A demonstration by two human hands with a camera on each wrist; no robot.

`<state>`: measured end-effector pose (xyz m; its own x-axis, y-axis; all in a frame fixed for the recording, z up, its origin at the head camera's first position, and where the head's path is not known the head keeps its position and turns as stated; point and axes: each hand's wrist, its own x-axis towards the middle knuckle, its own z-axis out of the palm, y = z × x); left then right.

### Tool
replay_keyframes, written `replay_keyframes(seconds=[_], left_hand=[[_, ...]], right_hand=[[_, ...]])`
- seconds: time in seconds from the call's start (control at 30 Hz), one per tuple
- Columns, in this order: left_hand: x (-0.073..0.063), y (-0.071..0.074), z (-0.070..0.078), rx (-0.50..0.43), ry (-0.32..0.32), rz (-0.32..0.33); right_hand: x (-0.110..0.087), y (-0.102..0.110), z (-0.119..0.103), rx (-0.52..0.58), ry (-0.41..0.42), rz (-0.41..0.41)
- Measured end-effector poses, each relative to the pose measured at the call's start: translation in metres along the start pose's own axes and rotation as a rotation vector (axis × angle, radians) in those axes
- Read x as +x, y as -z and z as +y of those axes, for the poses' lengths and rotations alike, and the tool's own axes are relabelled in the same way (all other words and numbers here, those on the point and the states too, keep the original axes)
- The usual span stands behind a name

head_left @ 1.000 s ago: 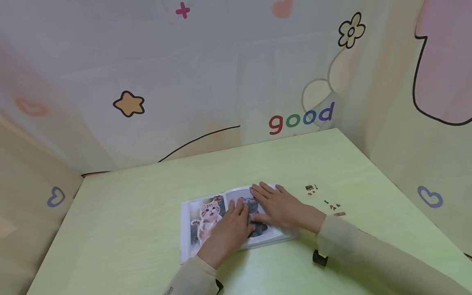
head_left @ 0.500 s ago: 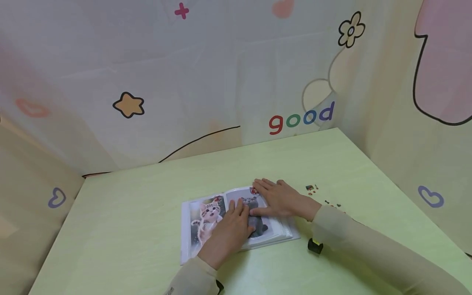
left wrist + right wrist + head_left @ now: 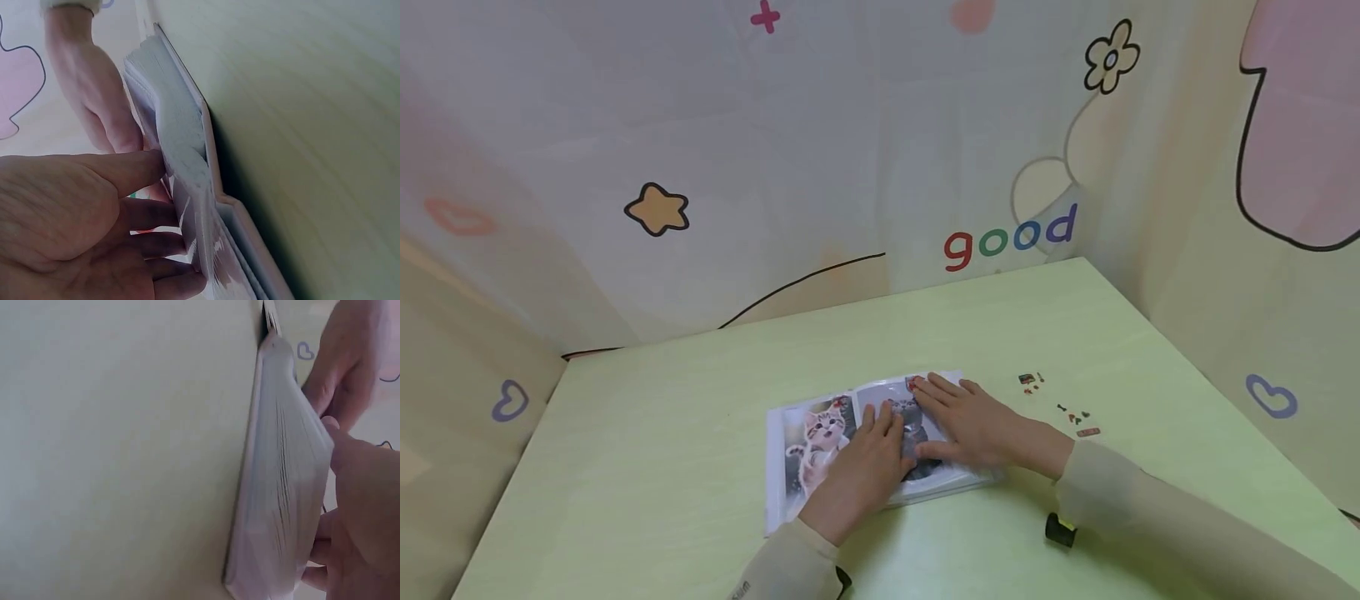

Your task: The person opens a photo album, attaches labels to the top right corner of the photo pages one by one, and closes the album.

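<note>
An open photo album (image 3: 775, 471) lies on the table, a light kitten picture (image 3: 824, 429) on its left page and a grey cat picture (image 3: 914, 432) on its right. My left hand (image 3: 867, 462) rests on the album near the fold, fingers extended over the grey cat picture. Flat fingers of my right hand (image 3: 972, 423) lie across the right page, hiding its outer part. A small red mark (image 3: 912, 383) shows by those fingertips at the upper corner. Both wrist views show the album's thick stack of page edges (image 3: 281, 462) side-on, with the hands against the pages.
Several tiny coloured cut-out pieces (image 3: 1030, 380) and a small red strip (image 3: 1087, 432) lie on the green table (image 3: 647, 450) right of the album. A black wrist device (image 3: 1060, 530) hangs under the right sleeve. Printed fabric walls (image 3: 820, 167) enclose the table.
My right hand slid up and left over the page, baring the album's right edge, then came back right and down. The left hand has stayed in place.
</note>
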<state>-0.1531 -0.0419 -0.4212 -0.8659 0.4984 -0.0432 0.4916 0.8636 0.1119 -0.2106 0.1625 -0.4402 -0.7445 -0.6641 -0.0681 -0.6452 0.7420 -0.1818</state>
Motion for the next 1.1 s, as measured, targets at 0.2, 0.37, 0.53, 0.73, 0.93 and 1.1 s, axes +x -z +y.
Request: replay_keyframes(seconds=[0.2, 0.37, 0.53, 0.73, 0.93, 1.1], left_hand=[[0.001, 0.000, 0.000, -0.021, 0.001, 0.004], [0.002, 0.000, -0.001, -0.035, 0.009, -0.009], [0.003, 0.001, -0.001, -0.055, 0.027, -0.035], [0.003, 0.000, -0.001, -0.047, 0.027, -0.047], [0.003, 0.000, 0.000, 0.000, 0.018, -0.039], [0.001, 0.000, 0.000, -0.005, 0.018, -0.035]], right_hand=[[-0.007, -0.002, -0.008, -0.073, 0.010, 0.021], [-0.006, -0.003, -0.007, -0.091, 0.000, 0.015], [0.001, -0.001, -0.005, -0.099, -0.049, -0.022], [0.011, 0.004, 0.004, -0.077, -0.098, -0.045], [0.019, 0.007, 0.011, -0.043, -0.113, -0.057], [0.022, 0.006, 0.013, -0.019, -0.121, -0.057]])
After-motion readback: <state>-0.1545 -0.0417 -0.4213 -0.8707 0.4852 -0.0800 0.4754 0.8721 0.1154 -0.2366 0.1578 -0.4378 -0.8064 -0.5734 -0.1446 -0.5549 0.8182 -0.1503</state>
